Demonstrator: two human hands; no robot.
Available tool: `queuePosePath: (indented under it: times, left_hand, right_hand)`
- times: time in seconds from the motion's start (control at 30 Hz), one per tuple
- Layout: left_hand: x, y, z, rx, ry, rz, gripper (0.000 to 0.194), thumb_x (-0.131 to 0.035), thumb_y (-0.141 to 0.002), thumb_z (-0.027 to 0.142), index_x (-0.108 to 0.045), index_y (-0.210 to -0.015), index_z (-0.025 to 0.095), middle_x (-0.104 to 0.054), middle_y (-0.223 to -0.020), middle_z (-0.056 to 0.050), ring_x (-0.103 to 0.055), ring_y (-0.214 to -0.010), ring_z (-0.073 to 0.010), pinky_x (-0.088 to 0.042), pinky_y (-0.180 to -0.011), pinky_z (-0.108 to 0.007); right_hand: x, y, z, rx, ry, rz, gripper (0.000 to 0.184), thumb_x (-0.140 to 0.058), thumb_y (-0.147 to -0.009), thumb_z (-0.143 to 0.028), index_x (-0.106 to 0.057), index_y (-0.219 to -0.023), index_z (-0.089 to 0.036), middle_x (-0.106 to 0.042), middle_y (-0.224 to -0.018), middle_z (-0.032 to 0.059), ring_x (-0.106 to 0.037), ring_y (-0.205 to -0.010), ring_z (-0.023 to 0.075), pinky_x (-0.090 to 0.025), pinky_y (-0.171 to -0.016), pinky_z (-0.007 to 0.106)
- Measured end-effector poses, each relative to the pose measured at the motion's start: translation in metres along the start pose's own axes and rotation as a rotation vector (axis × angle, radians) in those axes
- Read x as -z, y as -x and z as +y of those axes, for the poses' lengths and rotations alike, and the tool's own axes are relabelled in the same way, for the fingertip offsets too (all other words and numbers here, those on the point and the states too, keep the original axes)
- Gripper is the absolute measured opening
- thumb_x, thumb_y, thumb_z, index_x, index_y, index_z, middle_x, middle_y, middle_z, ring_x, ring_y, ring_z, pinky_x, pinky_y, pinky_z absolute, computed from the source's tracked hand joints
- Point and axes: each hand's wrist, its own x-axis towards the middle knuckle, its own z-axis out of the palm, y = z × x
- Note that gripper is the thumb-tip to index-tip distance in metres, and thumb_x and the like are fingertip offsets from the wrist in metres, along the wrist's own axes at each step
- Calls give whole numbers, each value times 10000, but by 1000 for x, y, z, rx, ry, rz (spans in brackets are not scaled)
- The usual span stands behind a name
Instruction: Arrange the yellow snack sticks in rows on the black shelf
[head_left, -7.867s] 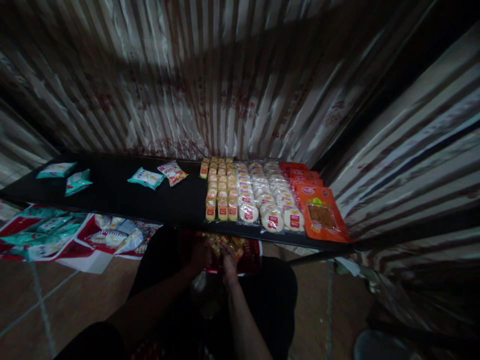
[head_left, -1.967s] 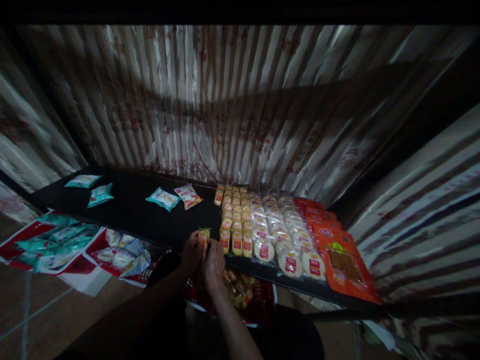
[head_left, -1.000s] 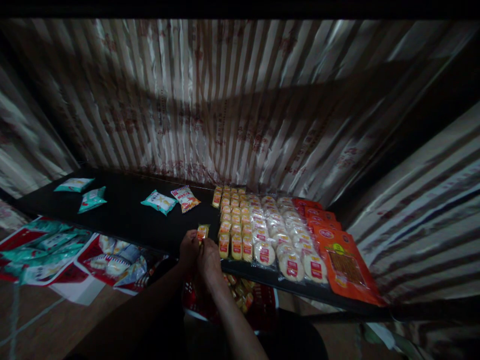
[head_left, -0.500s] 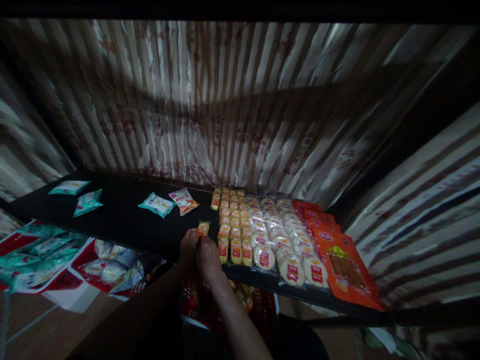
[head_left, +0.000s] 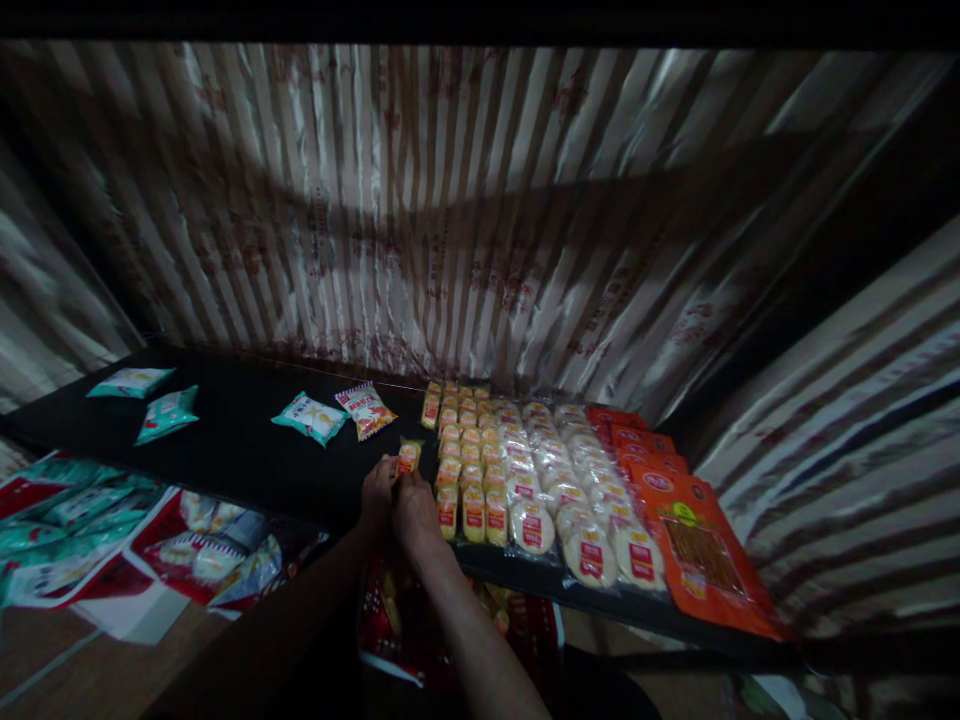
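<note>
Just above the front of the black shelf [head_left: 300, 475], my left hand [head_left: 377, 492] and my right hand [head_left: 415, 512] are close together, closed on a small yellow wrapped snack cake [head_left: 409, 456] with a red label. The packet stands upright, and its lower part is hidden by my fingers. Immediately to the right are rows of matching yellow snack cakes [head_left: 472, 510]. Beyond them lie overlapping rows of round white crackers [head_left: 532, 528] in clear wrappers. Under my forearms, a dark red bag [head_left: 390, 640] holds more yellow packets, partly covered by my right arm.
Orange snack bags [head_left: 701, 545] overlap at the shelf's right end. Left of my hands lie a red-and-white packet [head_left: 365, 410] and a teal packet [head_left: 309, 417], with two more teal packets [head_left: 166, 414] farther left. Open bags of snacks [head_left: 217, 550] sit below. A striped curtain [head_left: 450, 220] hangs behind.
The view has shifted slightly. Both hands stay together on the yellow snack cake, which shows a little more above my fingers and sits slightly farther right.
</note>
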Motion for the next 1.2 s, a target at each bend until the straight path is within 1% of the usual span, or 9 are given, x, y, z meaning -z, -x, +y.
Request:
queuePosePath:
  times: [0.1, 0.2, 0.27, 0.43, 0.6, 0.77, 0.93, 1.07, 1.2]
  left_hand:
    - [-2, -1, 6, 38, 74, -27, 504, -319, -867, 486, -648, -957, 116, -693, -1028, -146, -654, -963, -204, -496, -863, -303]
    - [-6, -1, 12, 42, 123, -51, 463, -323, -877, 438, -645, -975, 121, -681, -1076, -139, -640, -1009, -195, -488, -886, -290]
    - [-9, -2, 14, 61, 178, -52, 441, -321, -884, 402, -639, -983, 112, -669, -1108, -147, -632, -1029, -193, -484, -902, -295]
    - [-20, -10, 14, 114, 290, -17, 409, -366, -874, 379, -647, -965, 97, -667, -1114, -152, -626, -1047, -202, -468, -943, -327]
    - [-27, -16, 19, 126, 358, -26, 379, -414, -863, 346, -648, -990, 77, -672, -1102, -155, -632, -1035, -213, -455, -964, -345]
    - [-34, -25, 21, 119, 357, -20, 360, -427, -872, 341, -669, -957, 89, -671, -1108, -148, -619, -1063, -214, -450, -978, -352]
    - [-38, -39, 16, 112, 382, 0, 353, -502, -840, 372, -687, -922, 82, -678, -1086, -158, -613, -1073, -245, -445, -986, -394]
    - [-37, -47, 11, 118, 383, -14, 369, -490, -848, 382, -685, -934, 80, -682, -1079, -151, -606, -1085, -234, -447, -981, -366]
    - [-38, -51, 9, 117, 415, -41, 392, -452, -864, 364, -671, -997, 67, -698, -1034, -150, -620, -1059, -236, -447, -976, -388]
  right_hand:
    - [-2, -5, 1, -3, 1, 21, 395, -391, -816, -5, -619, -1132, -70, -603, -1164, 190, -604, -998, 228, -452, -865, 303]
    - [-5, -10, 3, -6, -9, 59, 404, -378, -816, 2, -620, -1131, -67, -581, -1197, 205, -600, -1000, 230, -465, -835, 300]
    - [-7, -14, 5, -13, 1, 52, 397, -374, -813, 1, -644, -1092, -79, -582, -1199, 194, -601, -998, 223, -472, -816, 283]
    - [-12, -29, 13, 13, 8, 68, 380, -394, -810, -17, -659, -1068, -106, -623, -1117, 161, -618, -948, 192, -478, -802, 253]
    - [-15, -43, 22, 25, -30, 95, 328, -416, -834, -75, -658, -1055, -97, -634, -1060, 159, -627, -905, 182, -488, -768, 239]
    - [-12, -52, 25, 7, -45, 76, 335, -393, -844, -60, -672, -1029, -76, -630, -1058, 178, -629, -903, 185, -493, -782, 239]
    - [-8, -57, 24, 59, -27, 55, 330, -428, -814, -46, -683, -1020, -86, -623, -1100, 190, -631, -929, 200, -484, -835, 252]
    - [-3, -66, 22, 50, 1, -33, 341, -467, -791, -48, -673, -1058, -104, -629, -1116, 187, -634, -958, 212, -481, -838, 269]
    - [6, -77, 20, 10, 5, -97, 350, -423, -818, -58, -667, -1066, -94, -664, -1053, 177, -648, -937, 202, -489, -795, 265]
